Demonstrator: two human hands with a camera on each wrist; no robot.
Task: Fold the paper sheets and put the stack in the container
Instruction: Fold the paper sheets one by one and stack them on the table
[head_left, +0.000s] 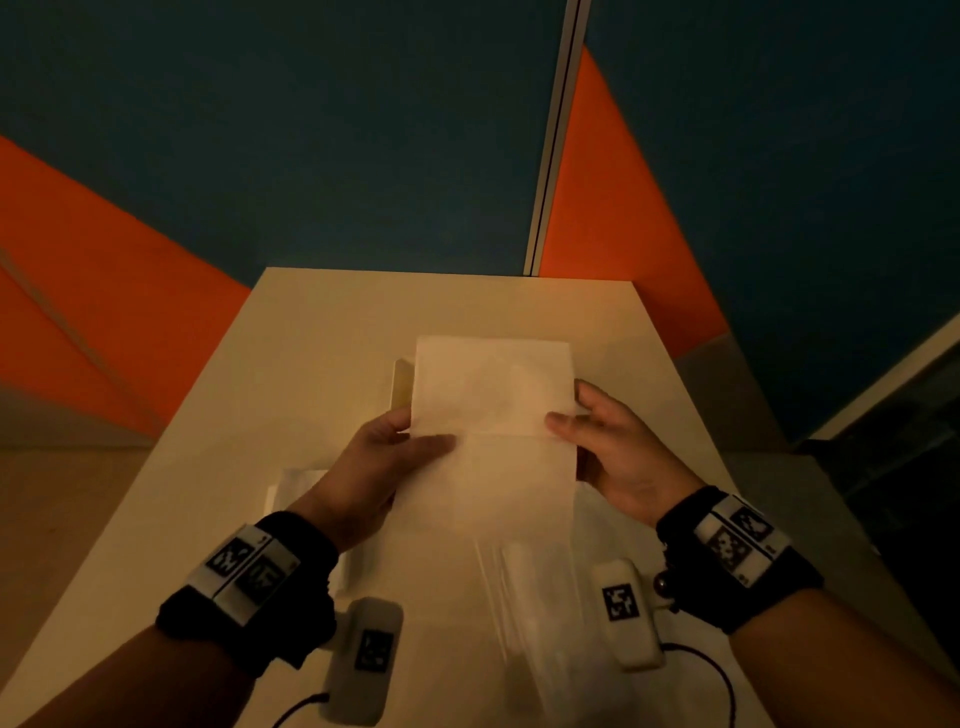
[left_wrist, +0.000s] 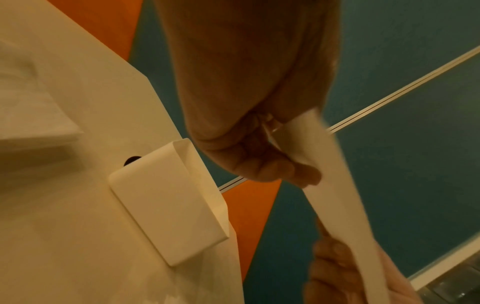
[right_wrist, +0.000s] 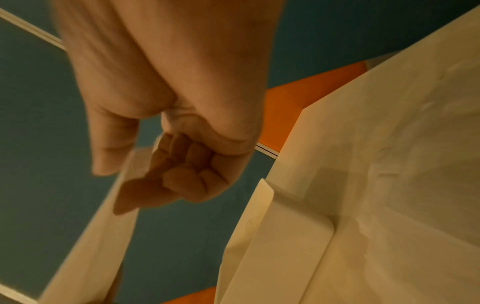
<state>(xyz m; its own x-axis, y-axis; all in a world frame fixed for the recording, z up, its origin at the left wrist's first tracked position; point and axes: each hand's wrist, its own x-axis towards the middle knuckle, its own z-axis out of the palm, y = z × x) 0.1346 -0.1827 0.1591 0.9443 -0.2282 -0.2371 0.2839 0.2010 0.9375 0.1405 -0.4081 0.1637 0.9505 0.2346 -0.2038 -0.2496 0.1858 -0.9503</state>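
Observation:
A white paper sheet (head_left: 493, 384) with a crease across its middle hangs in the air between my two hands. My left hand (head_left: 415, 441) pinches its left edge, thumb on top. My right hand (head_left: 571, 421) pinches the right edge the same way. In the left wrist view the left hand (left_wrist: 280, 164) grips the sheet (left_wrist: 335, 185) edge-on; in the right wrist view my right hand's curled fingers (right_wrist: 187, 170) lie behind the sheet (right_wrist: 103, 236). The white open container (head_left: 401, 384) stands on the table just behind the sheet, mostly hidden by it, and shows in both wrist views (left_wrist: 168, 205) (right_wrist: 285, 257).
A stack of white sheets (head_left: 296, 488) lies on the cream table (head_left: 332, 322) under my left forearm, also in the left wrist view (left_wrist: 31, 115). More paper (head_left: 519, 597) lies near the table's front. Blue and orange partition walls stand behind the table.

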